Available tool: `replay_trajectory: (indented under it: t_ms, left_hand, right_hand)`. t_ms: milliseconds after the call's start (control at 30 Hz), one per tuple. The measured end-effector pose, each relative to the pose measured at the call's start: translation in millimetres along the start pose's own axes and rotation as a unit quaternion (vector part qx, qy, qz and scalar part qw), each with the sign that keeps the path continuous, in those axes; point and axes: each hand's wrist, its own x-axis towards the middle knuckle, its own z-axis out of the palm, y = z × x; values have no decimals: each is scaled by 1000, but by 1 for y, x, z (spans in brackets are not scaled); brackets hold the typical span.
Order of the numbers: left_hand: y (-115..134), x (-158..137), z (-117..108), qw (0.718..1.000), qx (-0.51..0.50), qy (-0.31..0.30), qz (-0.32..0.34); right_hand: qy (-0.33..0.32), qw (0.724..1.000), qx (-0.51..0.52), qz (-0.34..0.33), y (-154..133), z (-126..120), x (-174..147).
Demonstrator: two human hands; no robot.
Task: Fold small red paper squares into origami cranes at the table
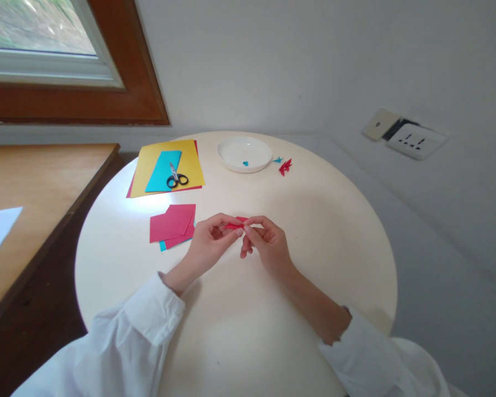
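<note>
Between my fingertips, above the middle of the round white table [248, 309], is a small folded piece of red paper [234, 225]. My left hand [210, 241] pinches its left part between thumb and fingers. My right hand [270, 242] pinches the right end with thumb and index finger, its other fingers curled below. Fingertips cover much of the paper, so its full shape is hidden. Just left of my left hand lie several red paper squares [169, 225], overlapping, with a blue paper edge [162, 246] showing beneath them.
At the back left, black-handled scissors [176, 177] rest on folded blue paper [157, 176] over yellow [194, 160] and red sheets. A white plate [243, 167] holds a tiny blue piece. Right of it lie small red folded pieces [285, 167] and a blue one [278, 160]. Walls stand behind.
</note>
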Motion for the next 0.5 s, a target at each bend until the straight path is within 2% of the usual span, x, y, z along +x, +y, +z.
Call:
replay_trajectory:
  t_ms: [233,500]
  left_hand:
    - [0,0,0,1000,2,10,-5]
    - [1,-2,2,999,-32,-28,0]
  right_hand:
    - [1,1000,-6,9,0,1,0]
    - [5,1000,-16,-1,0,3,-1]
